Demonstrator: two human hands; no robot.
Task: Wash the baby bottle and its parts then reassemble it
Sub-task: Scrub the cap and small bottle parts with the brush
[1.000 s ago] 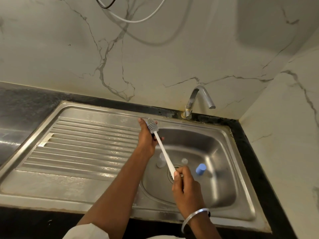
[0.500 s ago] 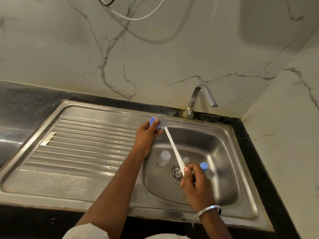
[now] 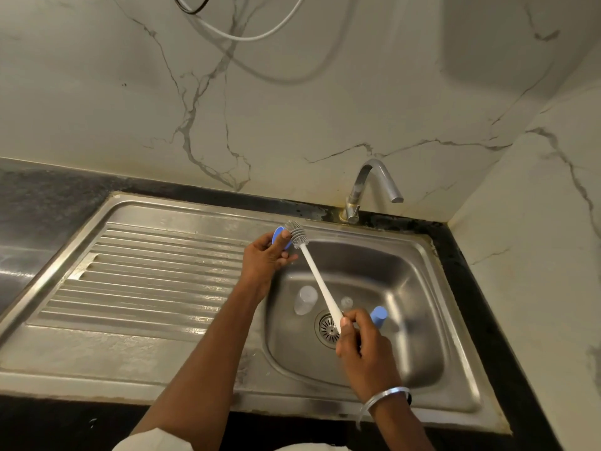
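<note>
Right-hand grip: your right hand (image 3: 361, 346) has its fingers and thumb curled round the bottom end of the bottle brush (image 3: 320, 288), just in front of and above the drain (image 3: 327, 327).
Brush axis: from that grip the white handle runs up and to the left, away from the drain, and ends in the grey bristle head (image 3: 296, 234) over the basin's back-left edge.
Left-hand grip: your left hand (image 3: 266, 258) pinches the blue ring (image 3: 278, 237) between thumb and fingertips, well back and left of the drain.
Relation that matters: the ring sits at the far tip of the brush, against the left side of the bristles. Whether the bristles are inside the opening, you cannot tell from here.
Nearer hand: the left is on the ring, and the right is a full handle away, so I judge the scrub comes from pushing or twisting along the handle's long axis.
Parts waiting: the clear bottle body (image 3: 305, 299) lies just left of the drain, the clear nipple (image 3: 346, 302) just behind it, and the blue cap (image 3: 378, 315) to its right, beside your right hand.
Faucet (image 3: 374, 187): behind the drain, with no water visible.
</note>
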